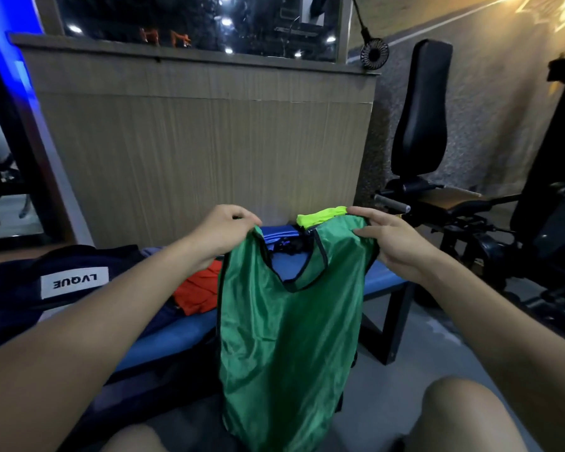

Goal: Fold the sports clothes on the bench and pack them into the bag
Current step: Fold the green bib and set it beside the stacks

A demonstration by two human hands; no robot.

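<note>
Two hands hold one green vest [287, 337] up by its shoulder straps in the head view. Left hand [224, 231]: fingers curled, pinching the left strap at the vest's 11 o'clock corner. Right hand [392, 241]: fingers and thumb closed over the right strap at the 1 o'clock corner. Vest hangs upright and spread between both hands, dark trim around the neck opening, lower hem dropping between the person's two knees in front of the bench.

Surface: one blue padded bench [384, 277] on a dark frame, standing against a wood-grain panel wall [203, 141]. On the bench, from the vest: one orange garment [198, 290] at 9 o'clock, one yellow-green garment [320, 215] at 12 o'clock just beside the right hand, and a blue garment [279, 234] behind the neck opening. One dark bag [20, 288] with a white "LVQUE" label lies at 9 o'clock, beyond the orange garment.

Room: one black gym machine [421, 109] with an upright back pad at 2 o'clock; one small clip fan [374, 55] at 1 o'clock on the wall ledge.
</note>
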